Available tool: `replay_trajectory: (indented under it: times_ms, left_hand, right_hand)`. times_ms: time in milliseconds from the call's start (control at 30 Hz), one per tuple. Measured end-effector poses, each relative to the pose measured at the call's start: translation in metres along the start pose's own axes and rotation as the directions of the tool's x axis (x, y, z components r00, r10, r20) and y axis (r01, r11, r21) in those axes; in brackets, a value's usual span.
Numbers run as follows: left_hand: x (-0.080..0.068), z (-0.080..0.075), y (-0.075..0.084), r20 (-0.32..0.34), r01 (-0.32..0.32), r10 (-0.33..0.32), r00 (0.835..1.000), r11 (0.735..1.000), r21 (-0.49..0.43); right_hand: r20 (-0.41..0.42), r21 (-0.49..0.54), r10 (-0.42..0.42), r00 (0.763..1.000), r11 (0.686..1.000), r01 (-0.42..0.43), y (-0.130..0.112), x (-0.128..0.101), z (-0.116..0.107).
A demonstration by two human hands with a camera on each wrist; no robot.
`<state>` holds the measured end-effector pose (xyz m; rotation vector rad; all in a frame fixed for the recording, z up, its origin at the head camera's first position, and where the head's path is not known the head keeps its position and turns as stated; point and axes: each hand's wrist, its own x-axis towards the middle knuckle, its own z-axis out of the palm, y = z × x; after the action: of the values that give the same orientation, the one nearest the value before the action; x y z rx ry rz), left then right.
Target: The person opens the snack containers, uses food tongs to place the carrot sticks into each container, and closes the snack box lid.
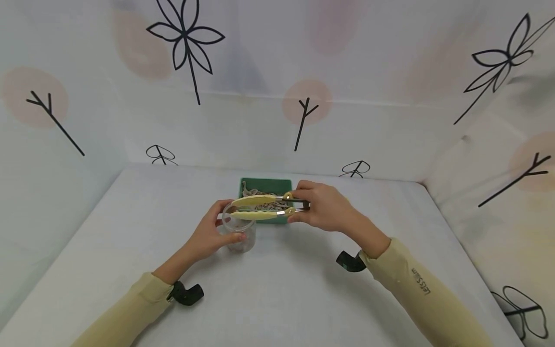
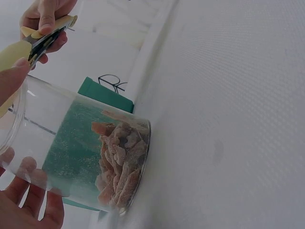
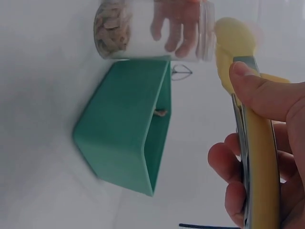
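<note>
tongs (image 1: pixel 260 207) sit pinched in the right hand (image 1: pixel 323 207), tips over the clear jar (image 1: pixel 239 234). the left hand (image 1: pixel 212 236) wraps the jar to steady it, just before the green tray (image 1: pixel 265 184) of strips.

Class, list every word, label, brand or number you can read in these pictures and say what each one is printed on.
"LessSum", roughly: small dark print on the right sleeve in the head view, too blurred to be sure of the letters.
No readable text on the jar, the green tray or the tongs; the wall marks are drawings, not letters.
</note>
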<state>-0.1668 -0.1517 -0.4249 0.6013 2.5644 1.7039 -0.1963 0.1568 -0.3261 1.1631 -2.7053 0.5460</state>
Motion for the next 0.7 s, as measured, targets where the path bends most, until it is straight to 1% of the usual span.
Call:
replay_trajectory:
  times_ms: [133, 267, 367, 533, 700]
  left_hand:
    - [0.000, 0.000, 0.000, -0.002, 0.003, -0.003, 1.000, 1.000, 0.002]
    - [0.001, 0.000, -0.001, -0.005, -0.012, 0.012, 1.000, 1.000, -0.005]
    - [0.001, 0.000, -0.002, -0.008, -0.020, 0.019, 1.000, 1.000, -0.007]
    - [0.000, 0.000, -0.002, -0.007, -0.019, 0.019, 1.000, 1.000, -0.015]
    - [0.000, 0.000, -0.002, -0.008, -0.027, 0.027, 1.000, 1.000, -0.014]
  right_hand:
    - [-0.009, 0.001, 0.010, 1.000, 1.000, -0.010, 0.003, -0.002, -0.002]
    - [-0.027, 0.006, 0.033, 0.999, 0.999, -0.033, 0.008, -0.005, -0.005]
    - [-0.029, 0.017, 0.074, 0.997, 0.997, -0.074, 0.013, -0.005, -0.007]
    - [0.000, 0.012, 0.155, 0.988, 0.988, -0.155, 0.026, -0.004, -0.006]
    - [0.037, -0.045, 0.228, 0.973, 0.973, -0.226, 0.038, -0.003, -0.005]
